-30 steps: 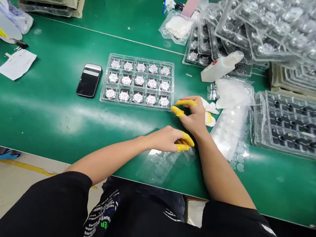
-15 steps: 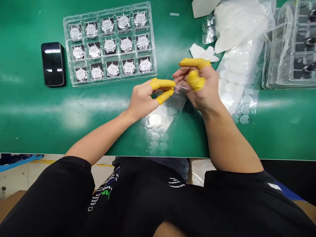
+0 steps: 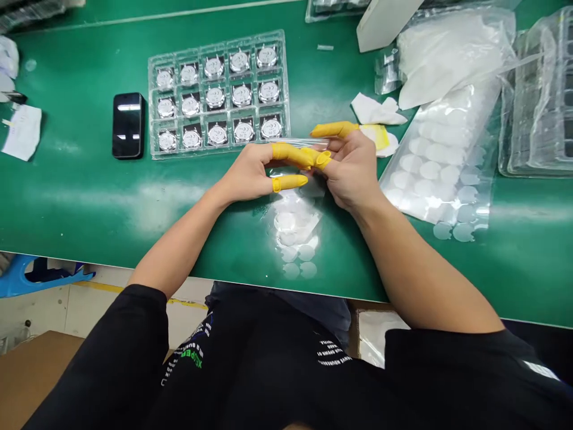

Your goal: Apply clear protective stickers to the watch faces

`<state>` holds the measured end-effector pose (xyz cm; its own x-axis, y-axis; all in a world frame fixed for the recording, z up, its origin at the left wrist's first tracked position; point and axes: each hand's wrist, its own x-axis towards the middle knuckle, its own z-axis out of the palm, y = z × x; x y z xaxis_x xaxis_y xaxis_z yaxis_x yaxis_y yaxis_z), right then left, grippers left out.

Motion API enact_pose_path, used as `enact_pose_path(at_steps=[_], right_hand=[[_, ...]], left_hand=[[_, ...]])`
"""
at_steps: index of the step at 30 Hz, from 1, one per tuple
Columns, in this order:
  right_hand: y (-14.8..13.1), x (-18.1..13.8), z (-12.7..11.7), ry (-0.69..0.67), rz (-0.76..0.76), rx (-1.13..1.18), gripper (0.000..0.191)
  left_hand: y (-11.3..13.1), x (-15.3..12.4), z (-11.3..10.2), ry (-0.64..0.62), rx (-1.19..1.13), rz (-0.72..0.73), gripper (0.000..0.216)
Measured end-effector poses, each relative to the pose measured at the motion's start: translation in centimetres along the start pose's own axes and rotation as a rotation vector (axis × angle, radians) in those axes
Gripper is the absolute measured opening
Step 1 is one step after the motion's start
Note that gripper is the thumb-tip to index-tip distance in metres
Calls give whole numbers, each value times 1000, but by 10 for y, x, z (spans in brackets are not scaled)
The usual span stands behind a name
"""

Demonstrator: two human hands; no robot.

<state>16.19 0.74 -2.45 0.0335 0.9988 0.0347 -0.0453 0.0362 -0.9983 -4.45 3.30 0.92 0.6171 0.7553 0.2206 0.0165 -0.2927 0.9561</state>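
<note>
Both my hands meet above the table and wear yellow finger cots on thumb and index finger. Between them is a clear plastic bag (image 3: 298,142) with a lined top edge. My left hand (image 3: 255,173) comes from the left, index finger reaching to the bag and thumb somewhat apart below; its other fingers are hidden. My right hand (image 3: 351,170) pinches the bag's right side, index finger raised and thumb by the left fingertip. Below the hands, a clear sheet with round film pieces (image 3: 295,239) lies on the table.
A clear tray of watch cases (image 3: 219,107) lies ahead, beside a black phone (image 3: 128,125). On the right are white paper scraps (image 3: 378,110), a bag with round discs (image 3: 430,170) and stacked clear trays (image 3: 532,107). A white box (image 3: 385,24) stands behind.
My right thumb and index finger have moved left to meet my left hand, and the bag's lined edge now shows. The view has shifted, so the table things appear further right and lower.
</note>
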Motion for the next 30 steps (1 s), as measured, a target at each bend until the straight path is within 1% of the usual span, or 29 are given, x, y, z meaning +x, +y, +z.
enact_pose_path(at_steps=[3,4,6,9,11,13,15,17,21,24,26,28,30], right_hand=[[-2,14,21,-31,-12,13,67],[-2,20,27,-45,-12,15,68],[-3,30,39,-70,-2,8,71],[1,40,49,-78,17,-14,75],[5,43,50,-63,19,-20,78],[9,44,47,-58,15,-22,81],[12,44,43,-61,9,-31,83],[13,42,40,-68,2,-49,82],[10,37,43,-124,-18,-91,83],[6,30,47,-154,-28,-110,82],[4,28,48,-163,-33,-117,80],[-1,28,46,-188,-36,-144,79],[-8,32,43,-214,-54,-240,72]], left_hand=[[12,-6,-16,99,7,4,41],[14,-8,-23,104,28,13,40],[16,-10,-36,69,79,15,40],[7,-13,-50,85,109,4,41],[-2,-15,-55,142,104,4,42],[-10,-19,-56,211,104,17,44],[-13,-23,-55,253,119,34,47],[-12,-26,-52,228,145,46,50],[-7,-26,-48,106,198,91,49],[-8,-25,-47,94,191,123,43],[-11,-25,-47,115,158,107,41],[-13,-25,-45,159,96,61,42],[-13,-26,-42,221,6,-2,44]])
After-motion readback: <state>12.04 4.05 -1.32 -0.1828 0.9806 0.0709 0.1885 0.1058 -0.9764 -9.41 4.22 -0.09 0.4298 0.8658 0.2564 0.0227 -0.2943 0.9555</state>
